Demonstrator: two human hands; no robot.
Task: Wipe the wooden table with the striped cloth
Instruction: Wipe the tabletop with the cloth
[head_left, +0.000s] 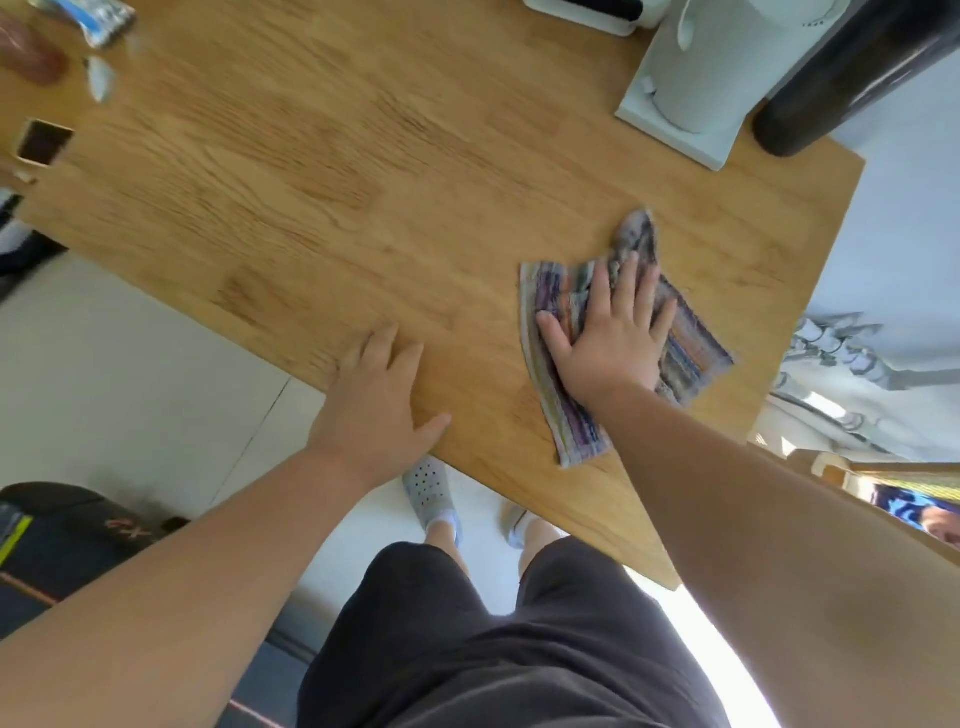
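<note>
At the right of the frame, near the bench's (363, 182) right edge, your right grip (608, 338) lies flat, fingers straight, pressing down the one striped cloth (693, 340), whose long axis runs roughly up-frame under your palm. Your left grip (374, 395) rests open-fingered on the near edge, holding nothing. Most of the bare wood lies toward the upper left.

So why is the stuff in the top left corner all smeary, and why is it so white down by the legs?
Head view: motion blur smears the packet and phone at the far left of the table; the cloth under the right hand is sharper; head view, bottom right: strong light blows the floor out to white.
</note>
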